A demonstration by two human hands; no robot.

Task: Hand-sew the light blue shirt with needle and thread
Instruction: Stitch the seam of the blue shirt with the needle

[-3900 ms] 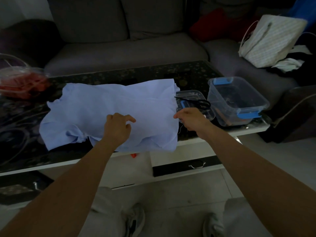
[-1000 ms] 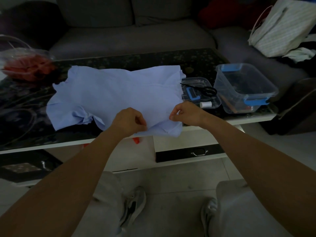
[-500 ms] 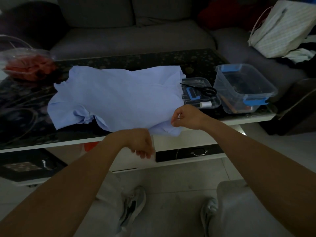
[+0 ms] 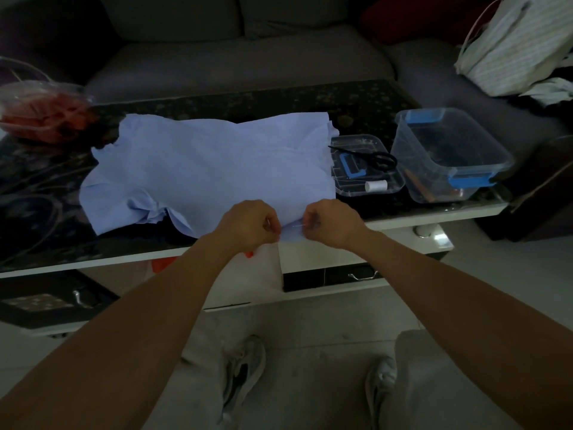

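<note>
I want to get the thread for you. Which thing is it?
Look at the dark coffee table, just right of the light blue shirt. A shallow clear tray sits there. The thread spool is the small white cylinder lying near its front edge, nearer you than the black scissors.

No readable text was found.
No lettering, brand, number or sign could be made out on the light blue shirt (image 4: 201, 169) at the fingers (image 4: 274, 227), the clear tub (image 4: 412, 169) right of them, or the striped bag (image 4: 508, 51) far beyond.
</note>
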